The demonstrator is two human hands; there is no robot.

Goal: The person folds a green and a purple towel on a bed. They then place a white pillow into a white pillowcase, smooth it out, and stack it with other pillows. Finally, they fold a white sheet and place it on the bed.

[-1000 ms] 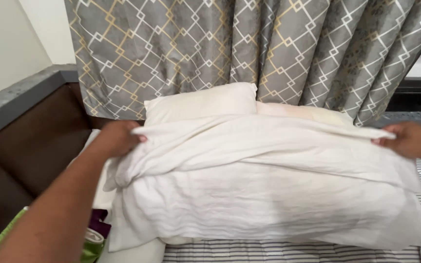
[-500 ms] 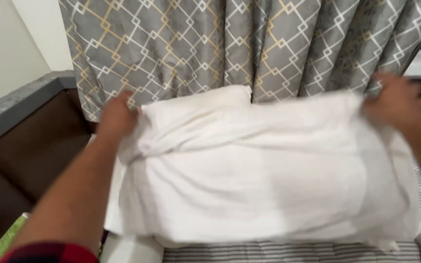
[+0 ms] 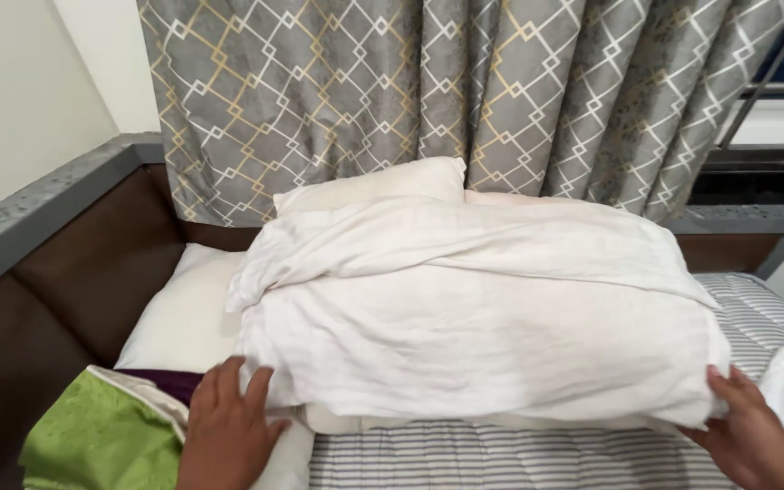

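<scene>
I'm squaring the folded white duvet (image 3: 483, 336) on the bed (image 3: 501, 458). My left hand (image 3: 229, 426) lies flat and open at its near-left corner; my right hand (image 3: 755, 436) pinches the near-right corner. Next, I'd judge, both near corners need tucking level.

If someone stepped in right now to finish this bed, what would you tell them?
Left hand: flat at the near left corner of the folded white blanket, fingers open.
Right hand: at the blanket's near right corner, touching its edge.
Blanket lies folded over the white pillows at the head of the bed, by the patterned curtain.
Done: blanket folded and laid down.
Left, likely: squaring the near edge over the striped sheet; the green cloth sits untouched.
</scene>
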